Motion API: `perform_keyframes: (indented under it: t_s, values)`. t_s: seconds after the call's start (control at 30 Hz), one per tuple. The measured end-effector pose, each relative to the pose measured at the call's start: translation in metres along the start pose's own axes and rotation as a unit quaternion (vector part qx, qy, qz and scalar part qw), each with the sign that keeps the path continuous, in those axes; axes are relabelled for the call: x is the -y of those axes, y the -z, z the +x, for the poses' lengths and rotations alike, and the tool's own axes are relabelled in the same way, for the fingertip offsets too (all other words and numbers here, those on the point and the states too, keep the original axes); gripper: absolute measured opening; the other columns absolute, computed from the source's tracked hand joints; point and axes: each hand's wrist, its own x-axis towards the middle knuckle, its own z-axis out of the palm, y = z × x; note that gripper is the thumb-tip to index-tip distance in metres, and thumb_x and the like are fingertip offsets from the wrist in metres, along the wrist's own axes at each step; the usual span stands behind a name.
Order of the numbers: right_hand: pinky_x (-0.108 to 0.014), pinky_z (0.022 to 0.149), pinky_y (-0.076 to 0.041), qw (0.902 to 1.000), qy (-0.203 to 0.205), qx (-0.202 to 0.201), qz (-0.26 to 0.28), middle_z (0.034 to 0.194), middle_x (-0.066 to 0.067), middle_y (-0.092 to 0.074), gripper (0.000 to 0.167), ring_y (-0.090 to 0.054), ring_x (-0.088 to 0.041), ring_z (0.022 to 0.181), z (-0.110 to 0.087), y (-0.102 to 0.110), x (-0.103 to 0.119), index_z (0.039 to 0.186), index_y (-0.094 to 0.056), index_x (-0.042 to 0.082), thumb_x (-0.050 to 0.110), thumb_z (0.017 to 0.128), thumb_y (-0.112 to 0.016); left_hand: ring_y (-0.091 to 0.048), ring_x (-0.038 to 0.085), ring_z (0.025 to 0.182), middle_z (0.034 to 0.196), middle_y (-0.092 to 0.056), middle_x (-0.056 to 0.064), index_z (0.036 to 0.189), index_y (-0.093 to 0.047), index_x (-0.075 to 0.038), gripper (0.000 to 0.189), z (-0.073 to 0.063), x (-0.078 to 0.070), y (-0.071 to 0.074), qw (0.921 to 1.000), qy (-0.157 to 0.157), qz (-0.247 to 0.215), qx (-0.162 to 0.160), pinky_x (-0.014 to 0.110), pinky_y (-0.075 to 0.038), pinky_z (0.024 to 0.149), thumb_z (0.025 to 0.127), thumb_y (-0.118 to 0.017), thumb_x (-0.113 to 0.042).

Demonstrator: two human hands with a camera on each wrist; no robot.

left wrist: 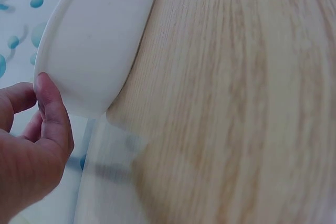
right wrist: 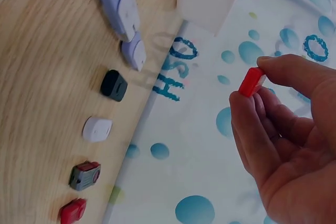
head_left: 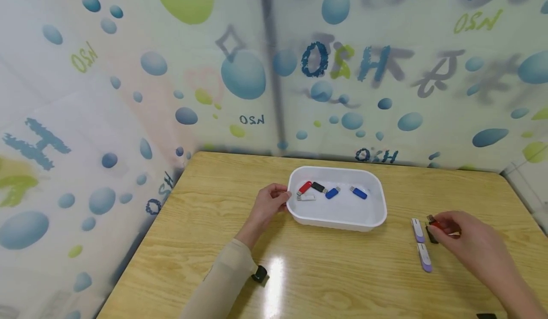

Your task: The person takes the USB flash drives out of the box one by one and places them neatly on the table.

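Head view: my right hand (head_left: 476, 242) pinches a red stick (head_left: 436, 224) over the desk (head_left: 334, 271), right of the tray (head_left: 338, 223); left wrist: my left hand (left wrist: 38, 148) pinches the tray's rim, best held steady; right wrist: a light pinch should prevent twisting

Stretches the left arm (head_left: 210, 290) forward from the bottom of the head view, clothed in a pale sleeve (head_left: 233, 262) ending short of the bare wrist (head_left: 247, 236), and pinches with the bent thumb and fingers of the left hand (head_left: 269, 202). Slants the right forearm (head_left: 509, 277), bare, up and leftward from the lower right corner. Pinches with thumb and fingertip of the right hand (head_left: 466, 237), palm turned toward the right wrist camera, other fingers curled behind.
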Motion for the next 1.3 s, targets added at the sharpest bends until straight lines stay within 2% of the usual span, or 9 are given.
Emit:
perform_keyframes:
  t_s: [0.13,0.37,0.5,0.6,0.7,0.87,1.03,1.3]
  values:
    - [-0.043,0.060,-0.054,0.9996,-0.019,0.020,-0.001,0.089,-0.008,-0.072,0.030,-0.067,-0.026,0.077,-0.003,0.002,-0.010,0.108,-0.071,-0.004,0.021,0.093,-0.077,-0.064,0.021,0.084,0.106,-0.067,0.019,0.120,-0.064,0.006,0.024,-0.001,-0.001,0.001,1.0000,0.000,-0.003,0.002,0.029,-0.060,0.073,0.100,-0.067,-0.007]
    - [-0.027,0.056,-0.047,0.9998,-0.012,-0.010,-0.008,0.083,0.000,-0.070,0.022,-0.063,-0.016,0.071,-0.015,-0.002,-0.021,0.101,-0.073,-0.002,0.017,0.091,-0.079,-0.064,0.021,0.084,0.104,-0.067,0.018,0.120,-0.063,0.007,0.024,0.000,0.000,0.001,0.9999,-0.003,-0.012,0.006,0.028,-0.060,0.072,0.100,-0.067,-0.005]
    - [-0.023,0.054,-0.045,0.9996,-0.016,-0.020,-0.008,0.083,-0.002,-0.072,0.022,-0.064,-0.017,0.070,-0.020,-0.004,-0.027,0.099,-0.073,-0.001,0.017,0.090,-0.080,-0.064,0.022,0.085,0.106,-0.067,0.018,0.121,-0.063,0.006,0.024,0.000,0.000,0.001,1.0000,0.001,-0.004,0.005,0.029,-0.060,0.074,0.100,-0.066,-0.006]
    - [-0.024,0.054,-0.044,0.9994,-0.023,-0.025,-0.009,0.083,-0.001,-0.072,0.024,-0.065,-0.019,0.071,-0.023,-0.006,-0.031,0.098,-0.073,0.000,0.020,0.089,-0.082,-0.064,0.022,0.086,0.106,-0.067,0.018,0.121,-0.063,0.005,0.024,0.000,0.000,0.000,1.0000,0.001,-0.002,0.005,0.030,-0.061,0.076,0.101,-0.066,-0.007]
    - [-0.030,0.055,-0.046,0.9992,-0.032,-0.022,-0.012,0.081,0.000,-0.071,0.025,-0.066,-0.020,0.070,-0.027,-0.007,-0.034,0.097,-0.072,-0.001,0.022,0.090,-0.081,-0.064,0.022,0.085,0.104,-0.067,0.016,0.120,-0.064,0.006,0.023,-0.001,-0.001,0.000,1.0000,-0.001,-0.005,0.004,0.031,-0.061,0.075,0.100,-0.067,-0.006]
    - [-0.040,0.055,-0.050,0.9982,-0.056,0.012,-0.016,0.078,0.000,-0.069,0.033,-0.066,-0.023,0.069,-0.027,-0.009,-0.037,0.095,-0.070,-0.005,0.026,0.093,-0.079,-0.064,0.021,0.083,0.101,-0.066,0.014,0.120,-0.064,0.006,0.024,-0.002,-0.001,0.001,1.0000,-0.005,0.000,0.001,0.029,-0.060,0.073,0.100,-0.068,-0.006]
    - [-0.040,0.056,-0.050,0.9978,-0.058,0.027,-0.016,0.077,0.002,-0.069,0.036,-0.064,-0.018,0.068,-0.025,-0.013,-0.037,0.098,-0.070,-0.008,0.027,0.093,-0.078,-0.063,0.019,0.083,0.105,-0.066,0.016,0.122,-0.064,0.005,0.026,-0.003,-0.002,0.002,0.9999,-0.003,0.009,-0.004,0.031,-0.060,0.076,0.101,-0.068,-0.008]
    - [-0.037,0.060,-0.049,0.9958,-0.070,0.058,-0.009,0.079,0.002,-0.068,0.034,-0.063,-0.015,0.069,-0.030,-0.024,-0.046,0.098,-0.068,-0.005,0.028,0.094,-0.077,-0.063,0.018,0.082,0.105,-0.066,0.016,0.122,-0.063,0.006,0.026,-0.002,-0.002,0.001,1.0000,0.000,0.004,0.005,0.031,-0.061,0.077,0.100,-0.068,-0.007]
